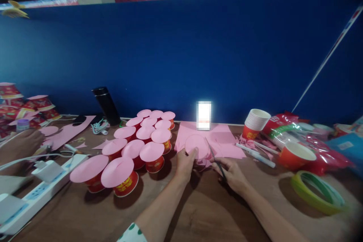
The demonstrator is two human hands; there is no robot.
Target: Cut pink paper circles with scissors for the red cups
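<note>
Between the thumb and fingers of my left hand (185, 164) is the lower edge of a pink paper circle (196, 146). My right hand (231, 174) is closed around the handles of dark scissors (212, 150), whose blades point up and away beside the circle's right edge. Under both lie pink paper sheets (227, 145) and some cut scraps. To the left of my left hand stand several red paper cups (127, 184), upside down, each topped by a pink paper disc (117, 172).
Stacked paper cups (253, 124), a marker (256, 155), a single cup (296, 157) and yellow-green tape (317, 193) lie right. A power strip (42, 193), black bottle (106, 106) and another person's hand (27, 143) are left. A blue partition (181, 53) stands behind.
</note>
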